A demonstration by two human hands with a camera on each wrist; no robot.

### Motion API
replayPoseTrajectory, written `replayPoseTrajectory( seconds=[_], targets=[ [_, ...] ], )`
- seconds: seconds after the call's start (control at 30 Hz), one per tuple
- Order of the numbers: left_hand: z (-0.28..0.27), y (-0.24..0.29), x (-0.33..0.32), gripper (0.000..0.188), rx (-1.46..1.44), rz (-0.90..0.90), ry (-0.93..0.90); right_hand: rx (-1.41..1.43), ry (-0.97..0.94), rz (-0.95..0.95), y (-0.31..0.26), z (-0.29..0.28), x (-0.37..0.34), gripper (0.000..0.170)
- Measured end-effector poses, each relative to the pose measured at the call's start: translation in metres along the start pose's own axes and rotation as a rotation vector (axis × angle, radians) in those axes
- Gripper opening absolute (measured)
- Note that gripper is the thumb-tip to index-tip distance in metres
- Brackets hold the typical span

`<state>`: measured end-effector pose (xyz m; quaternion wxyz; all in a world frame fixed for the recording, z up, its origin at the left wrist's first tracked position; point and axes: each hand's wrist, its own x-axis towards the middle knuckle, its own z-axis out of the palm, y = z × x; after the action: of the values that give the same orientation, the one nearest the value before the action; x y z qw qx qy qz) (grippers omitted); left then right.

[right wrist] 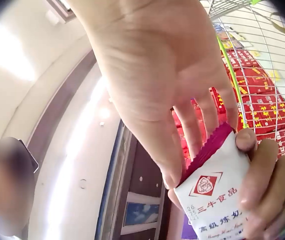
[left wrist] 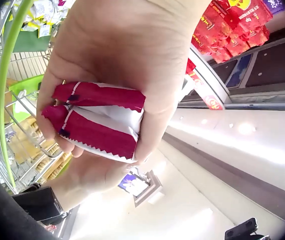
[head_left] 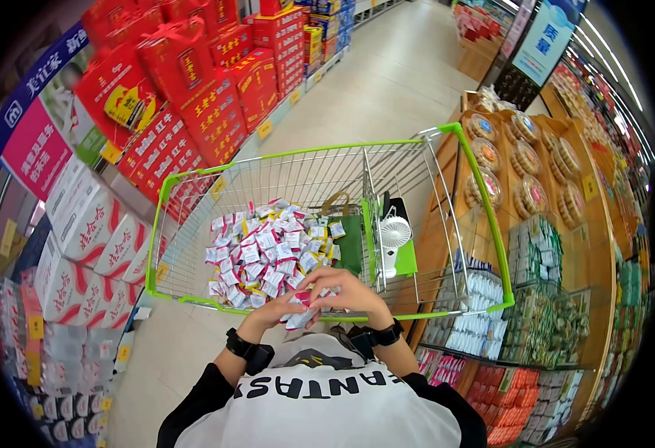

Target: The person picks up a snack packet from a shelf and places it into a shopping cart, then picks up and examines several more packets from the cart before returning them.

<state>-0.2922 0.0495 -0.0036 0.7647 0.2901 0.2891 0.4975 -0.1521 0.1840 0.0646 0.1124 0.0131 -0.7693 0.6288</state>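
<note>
Two small white snack packets with zigzag magenta ends (left wrist: 100, 135) lie side by side in my left hand (head_left: 273, 310), which holds them between thumb and fingers. In the right wrist view, one packet (right wrist: 215, 200) shows red and blue print on its white face. My right hand (head_left: 346, 290) comes over from the other side, its thumb and a fingertip pinching that packet's edge. Both hands are just above the near rim of a shopping cart (head_left: 327, 316). Inside the cart lies a large heap of similar packets (head_left: 267, 250), some with yellow ends.
A white handheld fan (head_left: 394, 237) and a green bag (head_left: 350, 246) sit at the cart's right end. Red drink cartons (head_left: 215, 112) are stacked ahead on the left, white cartons (head_left: 85, 276) nearer. To the right stands a wooden shelf of packaged snacks (head_left: 540, 313).
</note>
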Motion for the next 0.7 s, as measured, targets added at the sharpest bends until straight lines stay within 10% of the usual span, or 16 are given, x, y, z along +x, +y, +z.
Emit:
replayPoseTrajectory(
  seconds=[0.7],
  targets=[
    [0.025,-0.025,0.000,0.049,0.040,0.132,0.337,0.032,-0.271,-0.069,0.010,-0.023,0.018,0.010]
  ],
)
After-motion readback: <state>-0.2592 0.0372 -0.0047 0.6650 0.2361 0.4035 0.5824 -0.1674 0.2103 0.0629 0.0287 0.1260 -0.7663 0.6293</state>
